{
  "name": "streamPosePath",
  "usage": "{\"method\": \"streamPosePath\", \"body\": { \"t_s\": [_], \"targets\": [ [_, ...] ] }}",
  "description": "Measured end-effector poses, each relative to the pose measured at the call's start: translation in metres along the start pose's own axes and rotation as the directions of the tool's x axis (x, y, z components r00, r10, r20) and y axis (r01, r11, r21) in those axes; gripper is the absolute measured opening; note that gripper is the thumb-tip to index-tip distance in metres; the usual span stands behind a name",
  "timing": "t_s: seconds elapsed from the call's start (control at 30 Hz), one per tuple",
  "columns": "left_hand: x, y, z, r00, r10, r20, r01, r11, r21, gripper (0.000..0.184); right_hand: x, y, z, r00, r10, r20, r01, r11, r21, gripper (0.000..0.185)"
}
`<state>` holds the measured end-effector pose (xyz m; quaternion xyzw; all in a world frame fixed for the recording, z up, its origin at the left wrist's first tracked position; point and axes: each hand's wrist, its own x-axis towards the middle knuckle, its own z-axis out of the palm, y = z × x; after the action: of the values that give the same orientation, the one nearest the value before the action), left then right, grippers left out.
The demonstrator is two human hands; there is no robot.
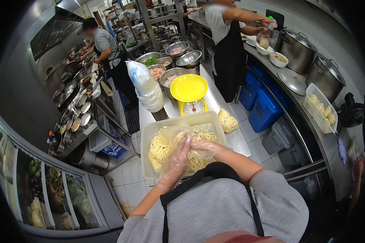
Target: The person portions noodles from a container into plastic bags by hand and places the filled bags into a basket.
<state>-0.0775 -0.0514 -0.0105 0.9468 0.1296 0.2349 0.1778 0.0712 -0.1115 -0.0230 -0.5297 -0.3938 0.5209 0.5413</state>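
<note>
Both my hands wear clear plastic gloves and meet above a translucent tub (148, 141) of yellow noodles (159, 149). My left hand (180, 156) has its fingers pressed together and pointing away from me, against a thin clear plastic bag (177, 137). From the other side my right hand (205, 146) closes on the same plastic; its fingertips are partly hidden. Noodles lie under and around the hands. Just behind the tub stands a dial scale (193, 107) with a yellow pan (189, 88). A bundle of noodles in plastic (228, 120) rests right of the tub.
A tall stack of plastic-wrapped containers (144, 87) stands left of the scale. Metal bowls (189, 59) with food crowd the table's far end. One co-worker (227, 44) holds a bag over bowls at the right counter; another (105, 50) works at the left stoves. Large pots (299, 50) stand right.
</note>
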Motion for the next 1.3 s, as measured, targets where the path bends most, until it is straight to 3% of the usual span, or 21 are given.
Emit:
{"method": "streamPosePath", "body": {
  "t_s": [0.07, 0.13, 0.17, 0.43, 0.5, 0.63, 0.67, 0.7, 0.73, 0.77, 0.8, 0.83, 0.9, 1.0, 1.03, 1.07, 1.13, 1.17, 1.2, 1.23, 1.3],
  "targets": [
    [0.003, 0.004, 0.001, 1.000, 0.017, -0.023, -0.017, 1.000, -0.005, 0.066, 0.002, 0.021, -0.011, 0.976, -0.208, 0.067, 0.211, 0.977, -0.034, 0.036],
    [0.001, 0.000, 0.010, 0.942, -0.157, -0.298, 0.115, 0.981, -0.155, 0.050, -0.002, 0.024, -0.008, 0.986, 0.063, -0.153, -0.038, 0.987, 0.157, 0.037],
    [0.009, -0.009, 0.013, 0.866, -0.102, -0.490, 0.047, 0.991, -0.123, 0.027, -0.004, 0.014, -0.009, 0.994, 0.087, -0.074, -0.069, 0.975, 0.212, 0.037],
    [0.012, -0.013, -0.002, 0.949, -0.013, -0.314, -0.041, 0.985, -0.166, 0.012, -0.011, 0.003, 0.013, 0.966, 0.090, -0.242, 0.066, 0.820, 0.569, 0.032],
    [0.008, 0.000, -0.008, 0.969, -0.174, -0.172, 0.114, 0.943, -0.311, 0.010, -0.018, -0.021, 0.023, 0.953, 0.101, -0.285, 0.108, 0.767, 0.632, 0.030],
    [-0.003, -0.011, 0.033, 0.937, -0.293, -0.192, 0.141, 0.817, -0.559, 0.008, 0.040, 0.058, -0.005, 0.965, 0.155, -0.212, 0.012, 0.779, 0.627, 0.027],
    [-0.002, -0.003, 0.037, 0.905, -0.410, -0.113, 0.197, 0.639, -0.744, 0.007, 0.057, 0.091, -0.013, 0.903, -0.155, -0.400, 0.214, 0.971, 0.105, 0.026],
    [-0.001, 0.003, 0.038, 0.865, -0.501, -0.007, 0.234, 0.416, -0.879, 0.007, 0.059, 0.089, -0.010, 0.855, -0.332, -0.399, 0.280, 0.942, -0.183, 0.026],
    [-0.001, 0.005, 0.035, 0.866, -0.500, -0.004, 0.237, 0.416, -0.878, 0.007, 0.060, 0.087, -0.007, 0.777, -0.497, -0.386, 0.306, 0.834, -0.459, 0.025],
    [0.000, 0.007, 0.031, 0.905, -0.425, -0.029, 0.207, 0.499, -0.841, 0.007, 0.050, 0.045, 0.009, 0.821, -0.110, -0.560, 0.118, 0.993, -0.023, 0.026],
    [0.001, 0.009, 0.027, 0.937, -0.347, -0.048, 0.172, 0.575, -0.800, 0.006, 0.044, 0.018, 0.018, 0.783, 0.315, -0.536, -0.064, 0.898, 0.435, 0.027],
    [0.002, 0.009, 0.020, 0.937, -0.347, -0.047, 0.173, 0.575, -0.800, 0.006, 0.043, 0.013, 0.016, 0.783, 0.315, -0.536, -0.064, 0.898, 0.435, 0.027],
    [0.007, 0.005, 0.004, 0.992, 0.120, -0.036, -0.125, 0.958, -0.258, 0.008, 0.037, 0.010, 0.007, 0.882, 0.088, -0.463, -0.168, 0.976, -0.135, 0.037],
    [0.016, 0.005, -0.008, 0.995, -0.003, -0.096, -0.017, 0.979, -0.205, 0.008, 0.032, 0.007, -0.011, 0.995, 0.081, -0.052, -0.096, 0.827, -0.553, 0.040],
    [0.015, -0.017, 0.004, 0.993, 0.003, -0.119, -0.018, 0.993, -0.120, 0.010, 0.039, 0.000, -0.017, 0.962, 0.237, 0.137, 0.007, 0.481, -0.877, 0.048],
    [0.014, -0.025, 0.003, 0.992, 0.001, -0.126, -0.015, 0.993, -0.116, 0.010, 0.028, -0.024, -0.012, 0.961, 0.236, 0.142, 0.013, 0.476, -0.879, 0.048],
    [0.013, -0.036, -0.001, 0.953, -0.160, -0.258, 0.118, 0.978, -0.171, 0.010, -0.009, -0.087, 0.008, 0.833, 0.552, -0.042, -0.364, 0.488, -0.793, 0.059],
    [0.013, -0.041, -0.001, 0.955, -0.131, -0.268, 0.087, 0.982, -0.170, 0.017, -0.011, -0.072, 0.006, 0.834, 0.551, -0.041, -0.359, 0.484, -0.798, 0.059],
    [0.012, -0.042, -0.001, 0.953, -0.134, -0.272, 0.089, 0.981, -0.170, 0.017, -0.016, -0.045, 0.003, 0.986, 0.146, 0.075, -0.036, 0.637, -0.770, 0.063],
    [0.011, -0.041, -0.001, 0.953, -0.185, -0.240, 0.163, 0.981, -0.109, 0.026, -0.022, -0.039, 0.004, 0.943, -0.290, 0.162, 0.317, 0.639, -0.701, 0.068],
    [0.009, -0.045, -0.004, 0.948, -0.240, -0.210, 0.236, 0.971, -0.043, 0.035, -0.029, -0.039, -0.004, 0.942, -0.317, 0.110, 0.291, 0.607, -0.740, 0.070]
  ]
}}
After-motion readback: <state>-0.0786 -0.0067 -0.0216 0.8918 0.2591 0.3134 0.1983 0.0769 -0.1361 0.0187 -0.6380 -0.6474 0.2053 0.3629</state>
